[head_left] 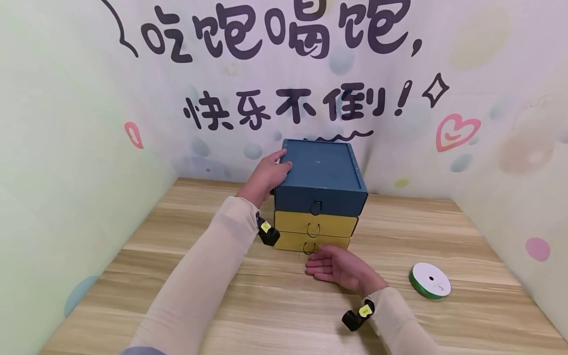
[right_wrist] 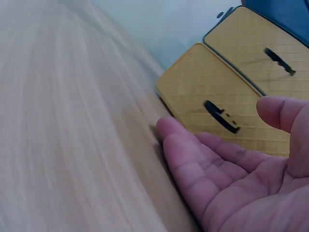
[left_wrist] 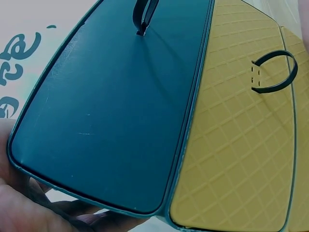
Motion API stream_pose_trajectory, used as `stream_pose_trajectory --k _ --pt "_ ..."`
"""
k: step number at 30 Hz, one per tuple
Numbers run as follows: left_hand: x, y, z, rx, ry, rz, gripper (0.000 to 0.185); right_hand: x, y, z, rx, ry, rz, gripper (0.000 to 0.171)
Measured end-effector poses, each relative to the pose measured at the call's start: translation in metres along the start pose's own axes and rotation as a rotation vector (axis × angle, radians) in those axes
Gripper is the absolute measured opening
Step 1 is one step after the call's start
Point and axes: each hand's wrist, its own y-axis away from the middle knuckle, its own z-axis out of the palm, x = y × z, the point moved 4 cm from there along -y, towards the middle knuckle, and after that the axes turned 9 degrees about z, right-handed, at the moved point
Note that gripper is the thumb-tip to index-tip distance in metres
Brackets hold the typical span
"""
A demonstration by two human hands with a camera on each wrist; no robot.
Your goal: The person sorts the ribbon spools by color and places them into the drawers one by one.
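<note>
A stacked drawer box (head_left: 321,165) stands against the back wall, with a blue drawer front (left_wrist: 111,111) on top and two yellow drawers below. Each front carries a black loop pull. My left hand (head_left: 270,172) rests at the blue box's left side, its thumb on the top edge and its fingers stretched along the side. Low in front of the bottom yellow drawer (right_wrist: 193,87), my right hand (head_left: 339,268) is turned palm up with loosely extended fingers. It is close to the bottom loop pull (right_wrist: 221,117) and holds nothing.
On the wooden table (head_left: 266,310), a spool of green ribbon (head_left: 430,281) with a white face lies to the right of my right hand. Printed wall sheets (head_left: 248,118) with dark lettering enclose the table at the back and both sides.
</note>
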Motion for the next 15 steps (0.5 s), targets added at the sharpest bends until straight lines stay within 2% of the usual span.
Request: stream_pose_trajectory --k 9,15 --pt "-0.001 0.0 0.003 0.025 0.009 0.005 0.053 0.001 -0.01 0.009 0.009 -0.21 0.026 0.04" --pt "-0.001 0.0 0.002 0.035 0.014 0.001 0.053 0.002 -0.015 0.015 -0.004 -0.24 0.042 0.041"
